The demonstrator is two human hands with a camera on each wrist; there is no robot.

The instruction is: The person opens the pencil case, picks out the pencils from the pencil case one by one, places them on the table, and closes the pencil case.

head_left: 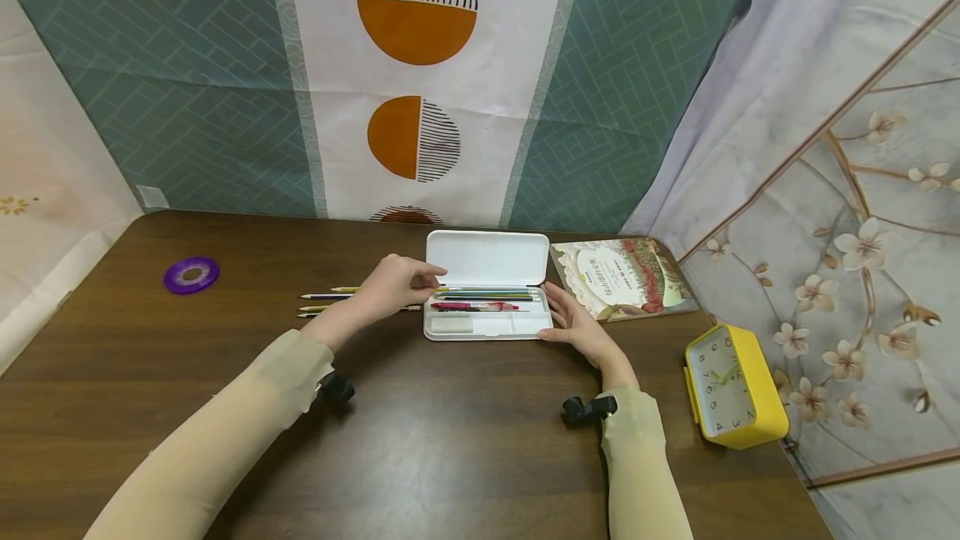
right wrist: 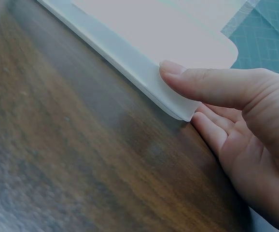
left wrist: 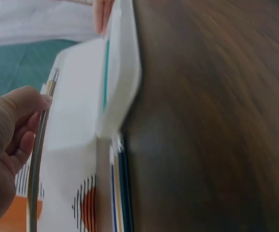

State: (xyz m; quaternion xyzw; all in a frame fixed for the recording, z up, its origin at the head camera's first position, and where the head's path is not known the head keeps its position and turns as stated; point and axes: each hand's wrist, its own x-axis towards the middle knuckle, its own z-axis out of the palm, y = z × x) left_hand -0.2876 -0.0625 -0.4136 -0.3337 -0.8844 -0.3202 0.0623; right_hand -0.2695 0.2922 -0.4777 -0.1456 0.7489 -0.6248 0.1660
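Note:
A white pencil case (head_left: 489, 337) lies on the table with its lid (head_left: 487, 257) raised at the back. Inside are several pencils (head_left: 491, 297) and a red pen (head_left: 480, 307). Above the case's left end, my left hand (head_left: 390, 283) pinches a pencil (left wrist: 39, 140) between thumb and fingers, close to its metal-tipped end. More pencils (left wrist: 122, 188) lie on the table left of the case, partly under that hand in the head view. My right hand (head_left: 576, 327) grips the case's right end, thumb (right wrist: 178, 79) over the rim and fingers against the side.
A purple roll of tape (head_left: 180, 280) lies at the far left of the table. Behind my right hand is a printed booklet (head_left: 600, 277), and a yellow alarm clock (head_left: 765, 398) stands by the right edge. A patterned curtain (head_left: 615, 107) hangs behind the table.

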